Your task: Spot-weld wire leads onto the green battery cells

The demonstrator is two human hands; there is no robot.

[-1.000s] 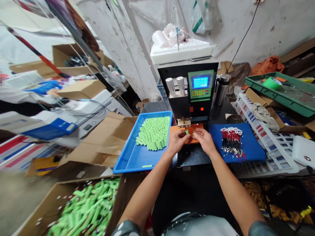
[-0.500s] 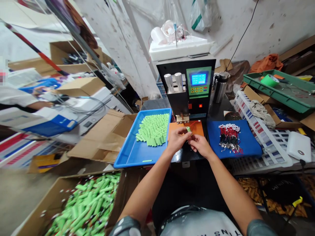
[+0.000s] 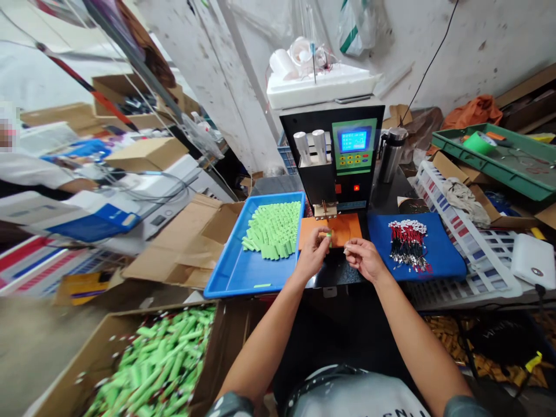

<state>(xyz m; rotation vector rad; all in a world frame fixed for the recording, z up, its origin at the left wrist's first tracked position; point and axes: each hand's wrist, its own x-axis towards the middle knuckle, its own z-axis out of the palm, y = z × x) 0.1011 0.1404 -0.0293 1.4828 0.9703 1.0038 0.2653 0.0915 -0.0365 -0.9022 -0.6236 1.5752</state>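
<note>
My left hand (image 3: 313, 255) is closed on a small green battery cell (image 3: 329, 235) in front of the black welding machine (image 3: 315, 188). To its right, my right hand (image 3: 364, 258) pinches the small end of a thin wire lead. Both hands are over the front of the orange mat (image 3: 353, 225), below the machine's copper electrodes (image 3: 326, 212). Many green cells (image 3: 274, 227) stand grouped in the blue tray (image 3: 234, 278) on the left. A bundle of red and black leads (image 3: 408, 245) lies on the blue cloth (image 3: 447, 258) at the right.
A cardboard box (image 3: 69, 370) of green cells with leads is at lower left. A steel flask (image 3: 392, 155) stands beside the machine. White plastic baskets (image 3: 490, 263) and a green tray (image 3: 516, 165) are at right. At far left shows another person's hand (image 3: 80, 185).
My hands have moved apart: the right has shifted right with the lead end, the left slightly down with the cell. The camera view has shifted slightly.
</note>
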